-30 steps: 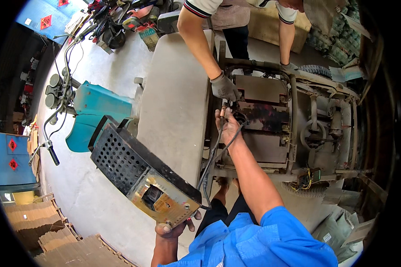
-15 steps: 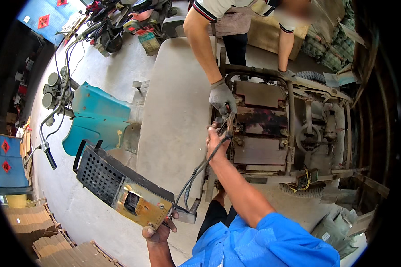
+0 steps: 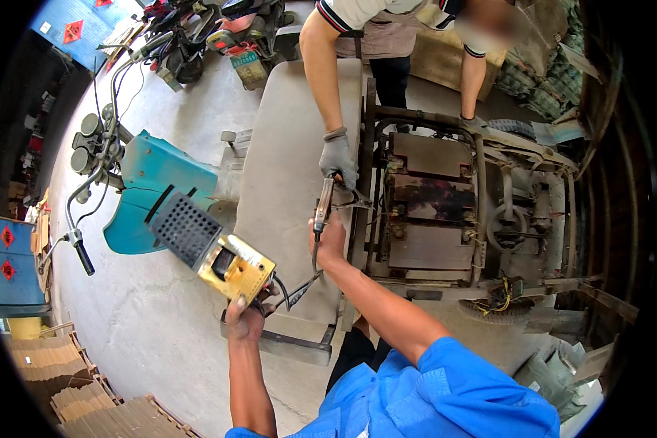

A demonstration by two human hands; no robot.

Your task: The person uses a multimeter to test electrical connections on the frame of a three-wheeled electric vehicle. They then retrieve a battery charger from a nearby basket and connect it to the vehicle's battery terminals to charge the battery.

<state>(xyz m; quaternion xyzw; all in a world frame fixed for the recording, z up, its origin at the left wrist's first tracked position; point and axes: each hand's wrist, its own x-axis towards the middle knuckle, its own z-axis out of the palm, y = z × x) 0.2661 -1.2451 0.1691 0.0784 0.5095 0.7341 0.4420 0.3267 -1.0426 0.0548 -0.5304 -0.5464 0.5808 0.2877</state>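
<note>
My left hand [image 3: 247, 315] grips the lower end of a battery tester [image 3: 247, 264], a box with a yellow meter panel and a black perforated casing. It is held tilted in the air beside the long grey seat [image 3: 288, 175]. Black cables [image 3: 299, 293] hang from it toward my right hand. My right hand [image 3: 331, 239] is closed around the lower part of a cable clamp [image 3: 324, 206] over the seat's edge. A co-worker's grey-gloved hand [image 3: 339, 157] is at the clamp's upper end. To the right, dusty batteries [image 3: 431, 197] sit in an open metal frame; the middle one is stained dark.
A teal front shield [image 3: 157, 179] and handlebars [image 3: 109, 153] of a vehicle stand at left. Parked scooters [image 3: 233, 36] are at the back. Wheels [image 3: 496, 312] flank the frame [image 3: 482, 233]. Stacked cardboard [image 3: 51, 358] lies lower left. The co-worker's other hand [image 3: 471, 121] rests on the frame.
The battery tester has risen and turned in my left hand. My right hand, the clamp and the co-worker's gloved hand have shifted left, from the batteries' edge to over the seat.
</note>
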